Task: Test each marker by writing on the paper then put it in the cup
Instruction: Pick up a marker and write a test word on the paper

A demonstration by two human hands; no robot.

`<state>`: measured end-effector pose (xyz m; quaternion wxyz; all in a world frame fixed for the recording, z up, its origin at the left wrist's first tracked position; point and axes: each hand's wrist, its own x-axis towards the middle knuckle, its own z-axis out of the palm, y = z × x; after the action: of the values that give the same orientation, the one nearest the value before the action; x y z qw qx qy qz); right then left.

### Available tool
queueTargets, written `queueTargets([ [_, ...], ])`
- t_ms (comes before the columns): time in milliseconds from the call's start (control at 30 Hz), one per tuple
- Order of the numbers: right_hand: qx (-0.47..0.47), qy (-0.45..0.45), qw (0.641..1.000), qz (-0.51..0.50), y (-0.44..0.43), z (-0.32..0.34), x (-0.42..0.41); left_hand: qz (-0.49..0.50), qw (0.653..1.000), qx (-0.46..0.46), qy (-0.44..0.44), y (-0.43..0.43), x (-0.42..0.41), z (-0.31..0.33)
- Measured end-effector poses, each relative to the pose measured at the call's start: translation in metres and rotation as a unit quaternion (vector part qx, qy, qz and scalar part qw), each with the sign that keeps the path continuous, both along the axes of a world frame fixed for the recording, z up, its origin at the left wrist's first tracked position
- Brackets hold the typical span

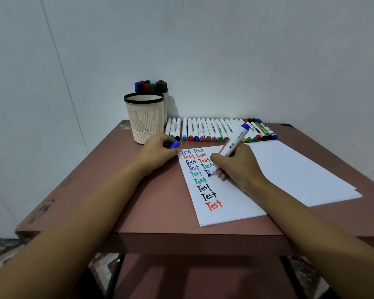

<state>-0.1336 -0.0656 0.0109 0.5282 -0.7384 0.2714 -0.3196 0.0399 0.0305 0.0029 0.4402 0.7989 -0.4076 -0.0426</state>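
The right hand (pixel 238 167) grips a blue marker (pixel 233 145), its tip on the paper (pixel 225 208) partway through a new "Test" beside a dozen or so finished ones. The left hand (pixel 158 154) pinches the blue cap (pixel 175 145) at the paper's top corner. The rear cup (pixel 160 89) holds capped markers and the front cup (pixel 146 119) stands near the left hand, but a long row of markers (pixel 214 131) lies along the table's (pixel 151 201) far edge, so much seems left.

head cam | looks forward-down | close over table (pixel 156 201) | wall (pixel 225 50) behind
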Motion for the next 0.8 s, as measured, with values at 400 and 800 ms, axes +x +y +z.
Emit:
queueTargets([
  [400,-0.005,-0.015,1.000,0.000,-0.0033,-0.0033,0.0013,-0.004,0.999,0.016,-0.037,0.0007,-0.0002,0.0001],
  [800,0.002,-0.038,0.999,-0.009,-0.0058,-0.0049,0.0010,-0.010,0.999,0.023,-0.047,0.0014,-0.0016,0.0010],
])
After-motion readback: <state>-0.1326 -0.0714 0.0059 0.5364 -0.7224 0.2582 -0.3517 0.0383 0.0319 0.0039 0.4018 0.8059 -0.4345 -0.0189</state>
